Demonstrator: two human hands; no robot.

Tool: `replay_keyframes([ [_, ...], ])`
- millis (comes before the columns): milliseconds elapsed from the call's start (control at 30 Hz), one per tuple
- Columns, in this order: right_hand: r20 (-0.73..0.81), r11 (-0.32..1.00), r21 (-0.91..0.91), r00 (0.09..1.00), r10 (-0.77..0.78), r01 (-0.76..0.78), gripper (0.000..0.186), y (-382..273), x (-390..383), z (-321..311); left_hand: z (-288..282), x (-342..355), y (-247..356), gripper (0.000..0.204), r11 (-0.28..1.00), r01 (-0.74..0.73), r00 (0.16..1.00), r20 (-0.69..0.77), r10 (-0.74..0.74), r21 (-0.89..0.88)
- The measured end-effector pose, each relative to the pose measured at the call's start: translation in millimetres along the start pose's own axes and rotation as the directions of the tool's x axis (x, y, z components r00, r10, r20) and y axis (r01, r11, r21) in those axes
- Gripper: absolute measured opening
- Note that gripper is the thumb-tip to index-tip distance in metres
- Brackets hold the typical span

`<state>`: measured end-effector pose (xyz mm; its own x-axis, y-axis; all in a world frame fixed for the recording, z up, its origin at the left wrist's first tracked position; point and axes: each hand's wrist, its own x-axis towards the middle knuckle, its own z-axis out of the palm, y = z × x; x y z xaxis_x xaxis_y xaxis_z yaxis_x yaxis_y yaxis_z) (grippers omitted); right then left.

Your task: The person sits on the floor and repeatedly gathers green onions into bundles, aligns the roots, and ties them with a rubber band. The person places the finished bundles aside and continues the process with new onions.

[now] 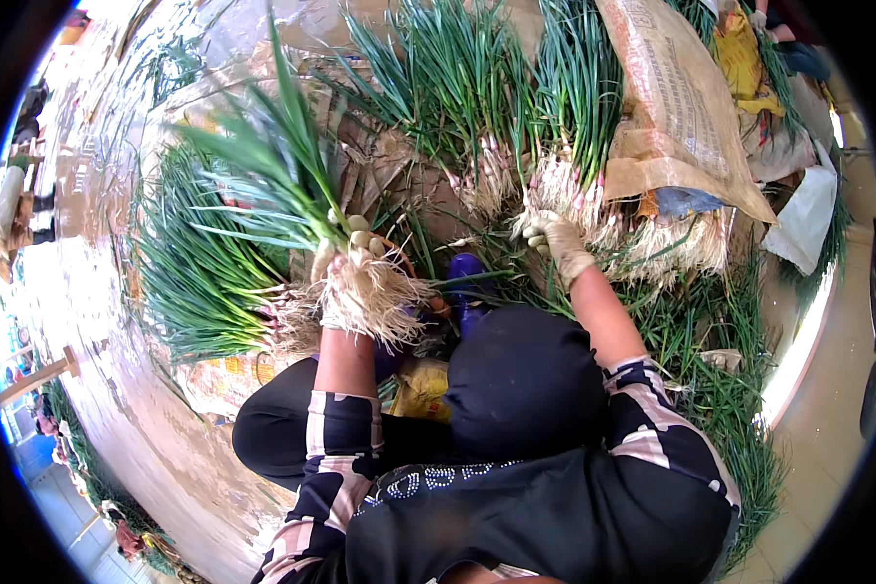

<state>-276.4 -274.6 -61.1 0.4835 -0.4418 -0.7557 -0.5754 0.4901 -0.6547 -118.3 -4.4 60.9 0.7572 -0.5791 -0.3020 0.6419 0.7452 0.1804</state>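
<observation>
My left hand (339, 255), in a pale glove, is closed round a bunch of spring onions (297, 185). Their green leaves fan up and to the left, slightly blurred, and the long whitish roots (375, 292) hang over my wrist. My right hand (553, 238), also gloved, reaches forward to the root end of a large pile of spring onions (574, 117). Its fingers are curled against the pale roots and pink bulbs; exactly which stems they grip is hidden. Beneath my left hand lies another heap of spring onions (200, 263), roots toward me.
A tan woven sack (686, 107) covers part of the pile on the right. Loose green leaves (711, 389) litter the ground beside my right arm. My purple boot (467, 287) stands between the piles. A yellow bag (421, 389) lies under my legs. Another person's arm shows at the far right.
</observation>
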Motion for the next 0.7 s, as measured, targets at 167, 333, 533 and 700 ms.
replay_keyframes([
  [167, 0.423, 0.682, 0.688, 0.9, -0.102, -0.246, 0.015, 10, -16, 7, -58, 1, -13, 0.05, 0.961, 0.254, 0.966, 0.08, -0.246, -0.109],
  [333, 0.762, 0.932, 0.311, 0.635, -0.127, -0.187, 0.017, -22, -56, 60, -30, 0, -29, 0.052, 0.931, 0.351, 0.936, -0.005, -0.352, 0.096],
  [533, 0.806, 0.991, -0.123, 0.577, 0.134, -0.058, 0.024, -38, -83, 110, -47, 26, -22, 0.037, 0.833, 0.532, 0.847, -0.1, -0.523, 0.152],
  [700, 0.646, 0.967, -0.249, 0.733, 0.213, -0.061, 0.048, -29, -19, 78, -34, 17, -27, 0.03, 0.8, 0.556, 0.824, -0.269, -0.498, 0.224],
])
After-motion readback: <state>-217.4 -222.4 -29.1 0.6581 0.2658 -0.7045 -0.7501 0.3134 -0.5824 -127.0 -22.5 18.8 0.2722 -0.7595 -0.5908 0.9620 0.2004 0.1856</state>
